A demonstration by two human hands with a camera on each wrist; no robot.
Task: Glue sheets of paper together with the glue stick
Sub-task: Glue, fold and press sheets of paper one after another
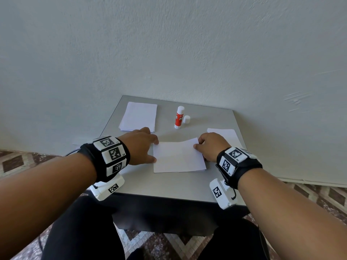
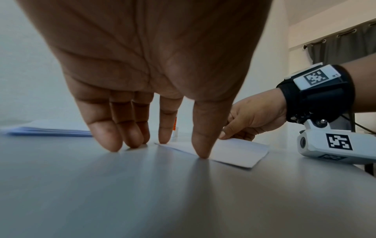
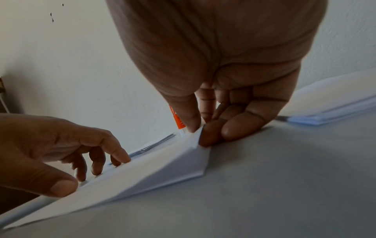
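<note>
Head view: a white sheet (image 1: 178, 157) lies at center frame on the grey tabletop (image 1: 169, 184), with its right far corner lifted off the surface. The left hand (image 1: 139, 145) sits at the sheet's left edge, fingers (image 2: 105, 135) straight and spread; the thumb tip presses down at the near left edge, the other fingertips rest on the tabletop just beside the paper, and nothing is gripped. The right hand (image 1: 211, 146) is at the sheet's right edge, fingers (image 3: 234, 128) curled, with the thumb and fingertips pinching the raised corner; in the right wrist view the paper slopes up from the tabletop to that pinch. The glue stick (image 1: 179, 117), red and white, stands upright in the upper middle of the tabletop, well apart from both hands. A small white cap (image 1: 186, 119) stands just right of it, so the stick looks uncapped. A stack of paper (image 1: 139, 116) lies at the upper left of the tabletop, just behind the left hand. More white sheets (image 1: 225, 135) lie at the right edge behind the right hand. Both wrists wear black bands with black-and-white marker tiles. Pale wall behind, patterned floor below.
</note>
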